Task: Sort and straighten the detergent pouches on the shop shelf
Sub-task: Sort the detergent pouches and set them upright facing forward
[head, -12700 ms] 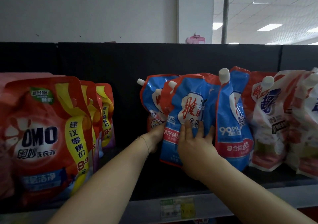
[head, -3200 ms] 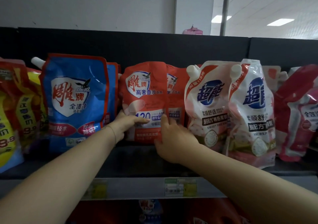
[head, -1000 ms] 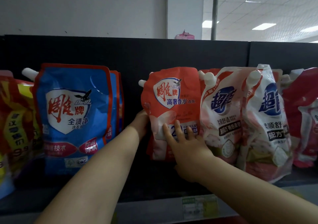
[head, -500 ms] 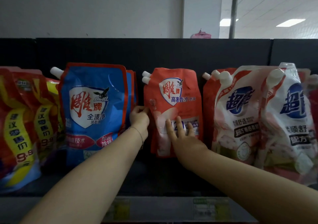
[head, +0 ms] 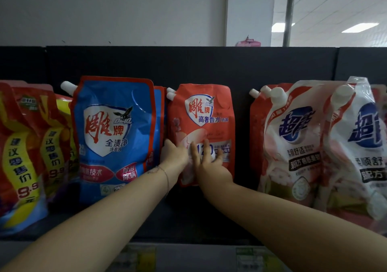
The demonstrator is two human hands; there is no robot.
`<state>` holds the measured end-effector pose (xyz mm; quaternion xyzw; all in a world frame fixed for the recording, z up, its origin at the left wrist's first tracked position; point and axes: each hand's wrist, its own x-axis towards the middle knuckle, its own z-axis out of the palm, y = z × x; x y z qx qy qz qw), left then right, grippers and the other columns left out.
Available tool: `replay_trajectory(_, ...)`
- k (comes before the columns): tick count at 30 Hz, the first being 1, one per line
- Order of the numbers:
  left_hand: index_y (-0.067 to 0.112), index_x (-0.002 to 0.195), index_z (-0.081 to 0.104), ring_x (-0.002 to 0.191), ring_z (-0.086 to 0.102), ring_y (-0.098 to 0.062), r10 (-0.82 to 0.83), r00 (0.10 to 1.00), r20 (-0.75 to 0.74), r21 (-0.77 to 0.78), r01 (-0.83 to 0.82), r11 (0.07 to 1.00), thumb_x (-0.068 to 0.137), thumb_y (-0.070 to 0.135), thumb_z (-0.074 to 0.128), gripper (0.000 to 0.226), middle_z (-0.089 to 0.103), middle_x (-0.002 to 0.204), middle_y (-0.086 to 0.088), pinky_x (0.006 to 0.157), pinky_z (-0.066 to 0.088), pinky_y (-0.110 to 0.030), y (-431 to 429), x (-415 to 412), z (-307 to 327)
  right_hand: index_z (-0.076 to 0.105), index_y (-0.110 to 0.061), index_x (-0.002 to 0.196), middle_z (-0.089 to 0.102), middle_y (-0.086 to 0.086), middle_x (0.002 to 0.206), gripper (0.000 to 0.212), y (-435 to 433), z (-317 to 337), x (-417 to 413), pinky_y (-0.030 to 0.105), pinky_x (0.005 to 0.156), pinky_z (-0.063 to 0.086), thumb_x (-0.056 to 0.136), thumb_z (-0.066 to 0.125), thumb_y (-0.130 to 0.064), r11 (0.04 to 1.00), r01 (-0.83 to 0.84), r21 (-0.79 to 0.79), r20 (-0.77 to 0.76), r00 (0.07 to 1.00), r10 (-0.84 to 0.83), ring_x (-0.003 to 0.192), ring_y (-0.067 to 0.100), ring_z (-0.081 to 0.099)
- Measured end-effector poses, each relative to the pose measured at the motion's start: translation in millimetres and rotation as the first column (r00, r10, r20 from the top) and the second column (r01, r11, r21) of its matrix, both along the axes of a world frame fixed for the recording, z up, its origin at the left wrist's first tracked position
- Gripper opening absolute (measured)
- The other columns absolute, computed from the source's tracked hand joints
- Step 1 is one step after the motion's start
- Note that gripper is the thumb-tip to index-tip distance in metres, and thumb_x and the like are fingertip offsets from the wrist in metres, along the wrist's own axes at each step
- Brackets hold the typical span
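So, starting closest: the shelf (head: 194,257) lip with its price labels (head: 138,257) is running below the orange-red pouch (head: 209,112), and both arms are reaching over it. The right hand (head: 211,167) is pressing flat on the lower front of that pouch, fingers (head: 207,147) straight and spread. The left hand (head: 174,156) is sitting at the pouch's left edge; honestly I can't tell if those fingers are hooking round the edge or just resting on it. The pouch is standing upright and facing forward, with a second spout poking out at its upper left, so there's probably a twin hiding behind it. The blue pouch (head: 113,137) is standing just left of it, while the white pouches (head: 293,146) are leaning off to its right across a gap. My take: keep pushing low and even so it's going straight back toward the black back panel (head: 209,66) behind it, steadying the edge so it isn't twisting.
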<state>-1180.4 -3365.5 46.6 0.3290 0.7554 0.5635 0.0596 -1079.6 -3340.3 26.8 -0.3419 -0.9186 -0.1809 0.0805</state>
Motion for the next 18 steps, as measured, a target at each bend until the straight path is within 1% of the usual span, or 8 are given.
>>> replay_trajectory(2,0.012,0.15,0.012,0.14,0.028,-0.032,-0.081,0.971,-0.224,-0.127,0.053,0.99,0.088,0.019,0.061,0.079,0.021,0.155,-0.015,0.113,0.031,-0.044,-11.7,7.7,-4.9,-0.018,-0.003,0.148,-0.02,0.018,0.157,0.064,2.8,1.5,-9.6,0.067,0.109,0.014,0.103,0.028,-0.004,1.0,0.005,-0.013,-0.078,0.997,-0.006,0.142,0.046,-0.014)
replay_trajectory(3,0.014,0.151,0.002,0.145,0.014,-0.031,-0.107,0.909,-0.403,-0.248,0.005,0.969,0.084,0.014,0.065,0.093,0.003,0.159,-0.014,0.115,0.026,-0.043,-17.3,11.9,-7.4,-0.016,-0.002,0.148,-0.018,0.018,0.157,0.062,3.6,3.6,-13.4,0.068,0.108,0.016,0.103,0.026,-0.003,1.0,0.019,0.004,-0.056,0.998,-0.018,0.142,0.047,-0.013)
replay_trajectory(5,0.013,0.15,-0.007,0.147,-0.007,-0.029,-0.174,0.665,-0.726,-0.341,-0.128,0.931,0.081,0.006,0.065,0.1,-0.019,0.157,-0.01,0.118,0.019,-0.043,-22.5,16.8,-14.1,-0.015,-0.001,0.149,-0.014,0.019,0.158,0.06,1.6,11.1,-13.2,0.067,0.108,0.021,0.103,0.025,-0.005,0.996,0.008,0.094,0.041,0.999,-0.012,0.141,0.049,-0.008)
replay_trajectory(6,0.012,0.15,-0.006,0.147,-0.01,-0.027,-0.212,0.589,-0.78,-0.367,-0.156,0.917,0.082,0.004,0.063,0.098,-0.02,0.157,-0.01,0.118,0.018,-0.043,-23.0,17.7,-15.8,-0.015,-0.001,0.149,-0.012,0.021,0.158,0.06,-2.4,14.9,-9.6,0.063,0.109,0.023,0.104,0.025,-0.008,0.994,0.031,0.1,0.05,0.998,-0.036,0.141,0.05,-0.004)
replay_trajectory(9,0.008,0.152,-0.005,0.147,-0.011,-0.025,-0.233,0.568,-0.789,-0.409,-0.202,0.89,0.088,-0.001,0.054,0.087,-0.014,0.159,-0.012,0.119,0.013,-0.042,-22.8,18.0,-17.3,-0.012,0.0,0.149,-0.009,0.027,0.156,0.058,-8.2,18.0,-0.3,0.053,0.109,0.03,0.105,0.025,-0.009,0.988,0.041,0.149,0.078,0.996,-0.053,0.141,0.048,0.008)
replay_trajectory(14,0.003,0.15,-0.011,0.148,-0.002,-0.023,-0.228,0.479,-0.848,-0.4,-0.295,0.868,0.093,0.009,0.052,0.085,-0.008,0.16,-0.013,0.119,0.011,-0.038,-14.3,8.7,-20.9,-0.012,0.006,0.147,-0.01,0.026,0.157,0.062,13.8,5.0,-2.6,0.062,0.111,0.019,0.103,0.029,-0.01,0.979,-0.047,0.199,0.143,0.99,0.019,0.143,0.047,-0.006)
replay_trajectory(16,0.001,0.149,-0.011,0.148,-0.001,-0.023,-0.243,0.468,-0.849,-0.422,-0.326,0.846,0.094,0.011,0.051,0.084,-0.008,0.16,-0.014,0.119,0.011,-0.038,-10.9,3.5,-19.8,-0.012,0.007,0.147,-0.012,0.026,0.156,0.068,13.9,4.1,-1.1,0.06,0.114,0.014,0.103,0.034,-0.017,0.986,-0.044,0.16,0.148,0.989,0.021,0.143,0.046,-0.007)
replay_trajectory(18,0.001,0.15,-0.008,0.148,0.002,-0.023,-0.251,0.472,-0.845,-0.437,-0.339,0.833,0.098,0.012,0.041,0.072,-0.005,0.16,-0.015,0.118,0.012,-0.036,-7.5,1.9,-14.1,-0.005,0.003,0.15,-0.007,0.024,0.158,0.073,4.7,6.2,4.6,0.056,0.115,0.016,0.1,0.041,-0.024,0.997,-0.045,0.062,0.051,0.998,0.042,0.144,0.045,-0.003)
